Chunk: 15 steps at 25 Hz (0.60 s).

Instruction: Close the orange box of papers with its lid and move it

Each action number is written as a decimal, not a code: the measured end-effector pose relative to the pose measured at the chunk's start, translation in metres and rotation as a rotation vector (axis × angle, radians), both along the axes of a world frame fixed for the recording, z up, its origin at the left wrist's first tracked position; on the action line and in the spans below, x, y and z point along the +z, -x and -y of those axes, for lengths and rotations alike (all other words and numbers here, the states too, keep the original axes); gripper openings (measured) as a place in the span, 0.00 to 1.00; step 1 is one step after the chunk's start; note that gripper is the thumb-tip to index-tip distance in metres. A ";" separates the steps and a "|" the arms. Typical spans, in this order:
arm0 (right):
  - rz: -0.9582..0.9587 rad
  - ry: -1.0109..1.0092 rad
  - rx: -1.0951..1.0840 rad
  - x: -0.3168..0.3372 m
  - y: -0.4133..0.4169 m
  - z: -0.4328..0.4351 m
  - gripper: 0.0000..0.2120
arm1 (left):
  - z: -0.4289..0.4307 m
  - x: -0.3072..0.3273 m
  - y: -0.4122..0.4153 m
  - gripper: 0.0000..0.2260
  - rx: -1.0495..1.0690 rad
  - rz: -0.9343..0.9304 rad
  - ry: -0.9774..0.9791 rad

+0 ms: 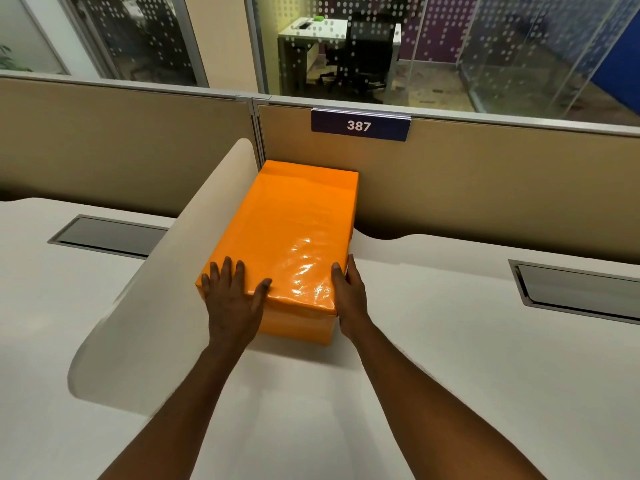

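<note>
The orange box [298,327] stands lengthwise on the white desk [450,341], its far end against the beige partition. Its glossy orange lid [287,223] sits on top and covers it, so the papers inside are hidden. My left hand [233,299] lies flat over the lid's near left corner, fingers spread on the top and palm over the front edge. My right hand [349,296] presses against the box's right side at the near corner, thumb up by the lid's edge.
A curved cream divider [166,282] rises right beside the box's left side. The beige partition [485,188] with a "387" sign [359,125] closes the back. Recessed cable trays sit at left [110,235] and right [578,289].
</note>
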State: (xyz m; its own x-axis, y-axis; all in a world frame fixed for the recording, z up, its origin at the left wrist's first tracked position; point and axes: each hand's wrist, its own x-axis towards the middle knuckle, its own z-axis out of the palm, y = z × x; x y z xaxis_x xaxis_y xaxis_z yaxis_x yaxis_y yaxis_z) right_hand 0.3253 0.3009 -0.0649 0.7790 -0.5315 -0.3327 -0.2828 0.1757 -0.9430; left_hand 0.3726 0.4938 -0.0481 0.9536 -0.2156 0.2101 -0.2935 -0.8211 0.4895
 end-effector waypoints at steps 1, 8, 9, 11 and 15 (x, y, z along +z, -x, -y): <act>-0.005 0.018 0.013 0.001 0.000 0.001 0.29 | -0.003 -0.002 0.000 0.44 -0.032 0.008 -0.031; -0.110 0.188 0.113 0.007 0.000 0.005 0.30 | -0.008 -0.007 -0.001 0.51 -0.087 -0.027 -0.213; -0.132 0.222 0.144 0.011 0.003 0.005 0.31 | -0.008 -0.005 0.000 0.52 -0.087 -0.041 -0.226; -0.153 0.273 0.186 0.022 0.009 0.008 0.33 | -0.009 0.003 0.001 0.54 -0.097 -0.060 -0.237; -0.144 0.458 0.170 0.027 0.048 0.031 0.32 | -0.003 0.020 0.016 0.51 -0.100 0.013 -0.135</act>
